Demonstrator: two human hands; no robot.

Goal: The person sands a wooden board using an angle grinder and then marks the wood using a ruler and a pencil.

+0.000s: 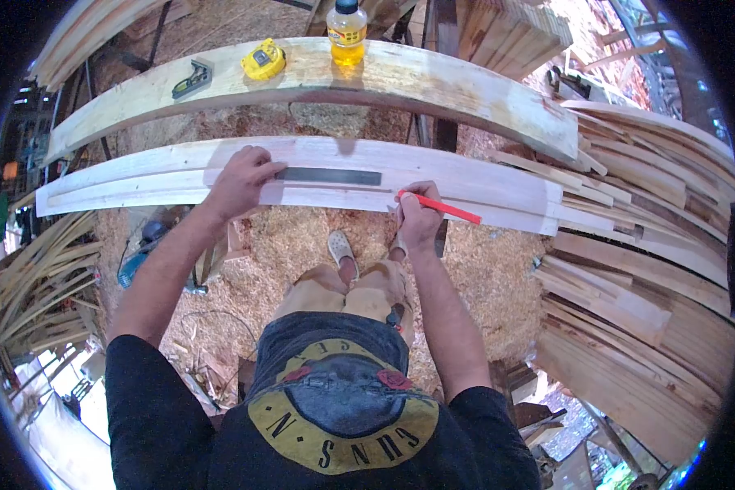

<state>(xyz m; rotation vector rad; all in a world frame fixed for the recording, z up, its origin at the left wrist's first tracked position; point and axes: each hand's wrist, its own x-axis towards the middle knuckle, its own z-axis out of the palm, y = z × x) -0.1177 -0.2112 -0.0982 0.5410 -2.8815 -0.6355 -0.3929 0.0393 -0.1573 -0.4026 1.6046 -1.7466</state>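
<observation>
A long pale plank (465,196) with a lengthwise groove or line lies across in front of me. On it rests a dark, flat, straight-edged strip (335,176), like a ruler or the blade of a square. My left hand (243,181) is closed at the strip's left end, thumb and fingers pressed there; what lies under the palm is hidden. To the right of the strip, my right hand (420,219) grips a red carpenter's pencil (453,210), its tip end near the plank's surface and its other end pointing right.
A thicker board (465,90) beyond holds a yellow tape measure (264,60), a bottle of yellow liquid (347,37) and a small dark hand tool (192,79). Stacked timber (637,327) stands right, thin strips (41,286) left. A blue power tool (143,253) sits below on shavings.
</observation>
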